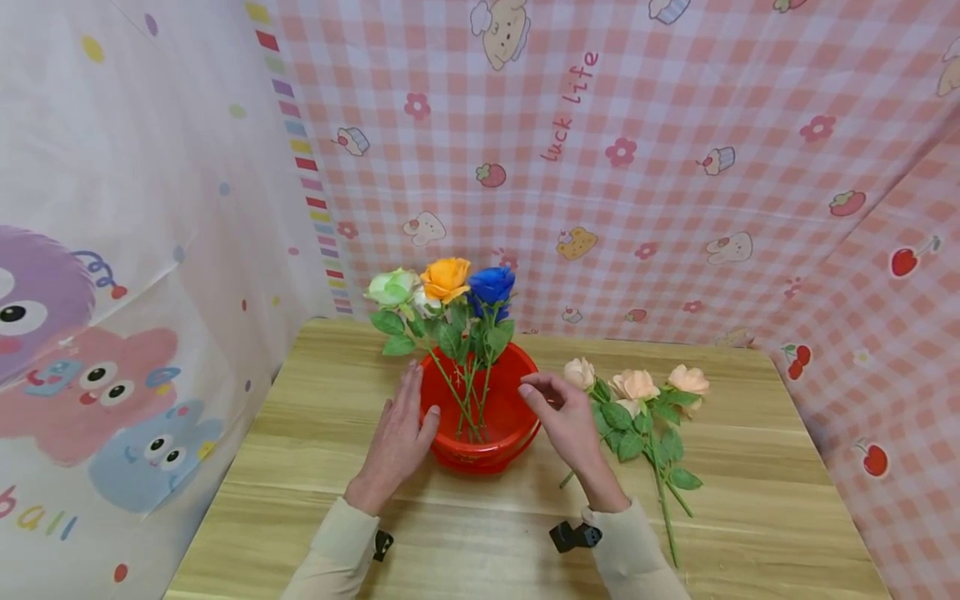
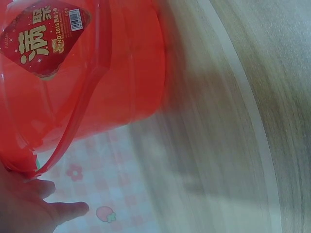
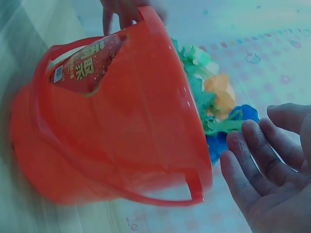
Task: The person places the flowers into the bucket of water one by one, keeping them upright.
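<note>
On the label of the bucket, my left wrist view showed 满, 聚 and "NO.2018". From the head view I read "luck life" on the pink cloth and "all", after a letter cut by the edge, on the white cloth.

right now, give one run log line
left hand: at red bucket rim | right hand: empty, near rim | mixed roses: in bucket | peach roses: on table

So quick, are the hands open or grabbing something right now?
Left hand: open, right at the red bucket.
Right hand: open, loosely bent, holding nothing.
</note>
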Demonstrator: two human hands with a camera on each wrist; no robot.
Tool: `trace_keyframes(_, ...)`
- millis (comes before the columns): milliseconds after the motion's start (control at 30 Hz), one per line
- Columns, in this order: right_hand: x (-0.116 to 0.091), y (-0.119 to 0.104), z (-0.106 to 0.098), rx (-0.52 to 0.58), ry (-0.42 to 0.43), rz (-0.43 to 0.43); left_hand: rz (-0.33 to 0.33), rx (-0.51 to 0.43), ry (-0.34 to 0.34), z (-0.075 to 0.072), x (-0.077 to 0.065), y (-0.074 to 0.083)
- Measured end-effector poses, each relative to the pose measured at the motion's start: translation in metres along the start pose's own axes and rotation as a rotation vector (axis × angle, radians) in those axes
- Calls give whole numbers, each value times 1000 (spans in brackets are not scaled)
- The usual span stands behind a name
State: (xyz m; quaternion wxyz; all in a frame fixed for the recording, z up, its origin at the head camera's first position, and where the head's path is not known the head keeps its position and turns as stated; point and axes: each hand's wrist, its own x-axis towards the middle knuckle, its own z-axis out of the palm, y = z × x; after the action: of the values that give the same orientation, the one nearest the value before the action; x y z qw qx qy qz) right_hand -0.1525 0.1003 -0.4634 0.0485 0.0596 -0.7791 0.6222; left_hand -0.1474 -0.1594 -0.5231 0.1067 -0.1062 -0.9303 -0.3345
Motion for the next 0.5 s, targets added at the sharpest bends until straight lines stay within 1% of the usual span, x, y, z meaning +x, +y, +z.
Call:
trace_keyframes(67,-3,2,-5,10,13,7,1,2,-2,-1,0,0)
trace_keyframes(233,-10,6,-17,6,43,-5,-3,0,-8,-1,0,1)
trace_keyframes(500,-18,15,-34,63,101,-16,-3,-5,-4,-1,0,2)
